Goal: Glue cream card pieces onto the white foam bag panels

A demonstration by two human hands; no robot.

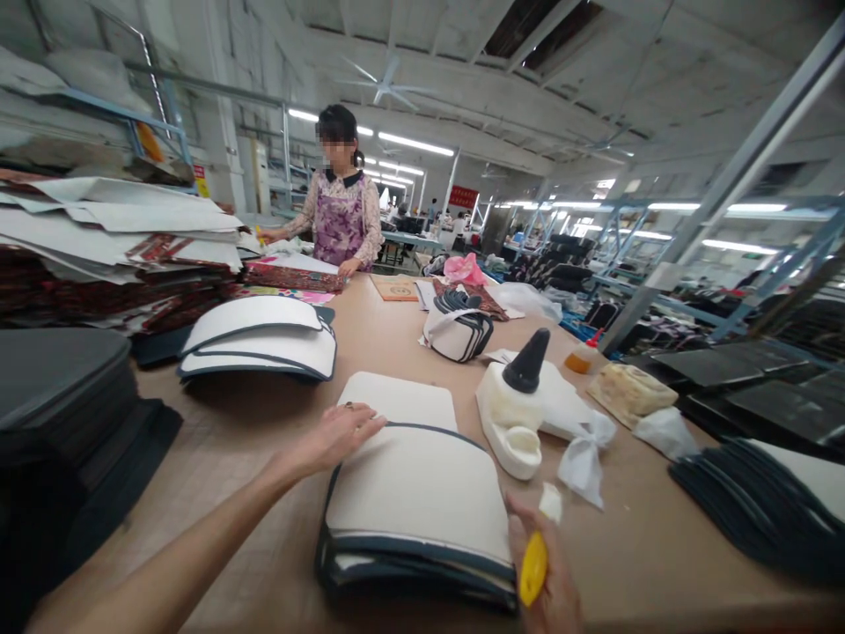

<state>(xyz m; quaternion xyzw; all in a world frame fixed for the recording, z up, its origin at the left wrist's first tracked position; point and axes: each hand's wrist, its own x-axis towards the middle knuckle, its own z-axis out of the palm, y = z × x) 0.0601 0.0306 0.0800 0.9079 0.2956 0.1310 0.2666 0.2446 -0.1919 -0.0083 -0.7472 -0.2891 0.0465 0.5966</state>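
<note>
A stack of curved panels (415, 484), white-faced with dark navy edges, lies in front of me on the table. My left hand (347, 436) rests with fingers stretched out on the stack's far left corner. At the near right side, my right hand (547, 572) is closed around a yellow-handled brush (534, 568) whose pale tip points away from me. That hand is against or very close to the stack's right edge; contact is hard to tell. Just beyond the stack lies a flat white sheet (402, 401). To the right stands a cream plastic container (508, 423) with a black cone nozzle.
More curved panels (260, 339) lie at left, beside dark stacked pieces (59, 423). Another dark stack (759, 502) is at right. A bundled stack (459, 330), an orange-filled bottle (582, 354) and plastic bags sit farther back. A co-worker (343, 202) stands across the table (634, 546).
</note>
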